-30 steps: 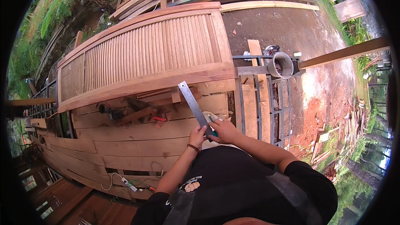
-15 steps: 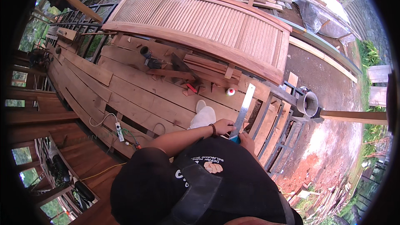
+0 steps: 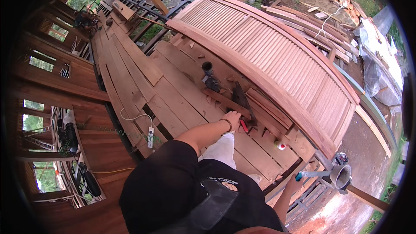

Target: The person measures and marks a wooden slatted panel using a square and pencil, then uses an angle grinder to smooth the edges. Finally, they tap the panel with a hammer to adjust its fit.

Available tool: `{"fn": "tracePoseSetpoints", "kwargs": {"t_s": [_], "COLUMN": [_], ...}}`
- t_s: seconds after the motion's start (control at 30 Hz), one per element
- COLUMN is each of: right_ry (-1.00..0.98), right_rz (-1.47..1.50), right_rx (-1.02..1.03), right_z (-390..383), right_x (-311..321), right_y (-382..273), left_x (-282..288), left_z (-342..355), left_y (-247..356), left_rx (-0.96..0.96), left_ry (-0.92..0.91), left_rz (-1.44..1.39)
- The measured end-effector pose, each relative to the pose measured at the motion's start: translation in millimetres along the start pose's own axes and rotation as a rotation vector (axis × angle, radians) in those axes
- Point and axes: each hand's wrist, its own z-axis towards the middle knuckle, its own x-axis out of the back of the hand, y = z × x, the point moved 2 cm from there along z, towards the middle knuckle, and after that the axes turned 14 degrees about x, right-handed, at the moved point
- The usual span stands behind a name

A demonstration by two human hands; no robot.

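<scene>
I see a red-handled tool (image 3: 244, 125) lying on the plank deck (image 3: 173, 99), just in front of the big louvred wooden door (image 3: 277, 56). My left hand (image 3: 232, 119) rests curled right beside that handle, touching it; I cannot tell whether it grips. Farther from the door, at the deck's edge, my right hand (image 3: 296, 182) is closed around a blue-handled metal tool (image 3: 313, 174).

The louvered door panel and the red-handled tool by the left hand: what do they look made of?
Louvered door panel: reddish-brown wood with visible grain, apparently unpainted. Red-handled tool that the left hand reaches: the grip looks like plastic or rubber; its working end is hidden, so its material is unclear.
</scene>
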Motion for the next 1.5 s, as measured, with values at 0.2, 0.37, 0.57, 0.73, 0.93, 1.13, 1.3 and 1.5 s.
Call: {"fn": "tracePoseSetpoints", "kwargs": {"t_s": [0.2,0.37,0.57,0.73,0.93,1.13,1.3,1.5], "right_ry": [-0.076,-0.196,-0.18,-0.044,0.058,0.281,0.746,0.753], "right_rz": [-0.007,-0.087,-0.085,-0.028,0.045,0.231,0.759,1.106], "right_rx": [-0.173,-0.456,-0.668,-0.78,-0.729,-0.774,-0.738,-0.857], "right_z": [-103.8,-190.1,-229.5,-232.9,-194.5,-114.6,69.7,180.7], "right_x": [-93.4,-99.0,-105.6,-142.5,-164.2,-191.7,-196.9,-223.2], "right_y": [-57.1,-63.4,-84.8,-87.7,-88.1,-25.0,-25.0,32.6], "left_x": [44.5,25.9,22.4,39.9,54.2,69.5,88.6,92.9], "left_z": [146.9,239.9,269.0,262.8,261.3,252.5,332.7,378.9], "left_y": [65.4,105.6,105.6,105.0,91.9,64.7,-117.2,-123.7], "left_rx": [-0.336,-0.371,-0.574,-0.577,-0.512,-0.371,0.642,0.761], "left_ry": [0.184,0.182,0.361,0.348,0.273,0.225,0.068,0.033], "left_rz": [0.352,0.515,0.621,0.658,0.686,0.064,-1.589,-1.833]}}
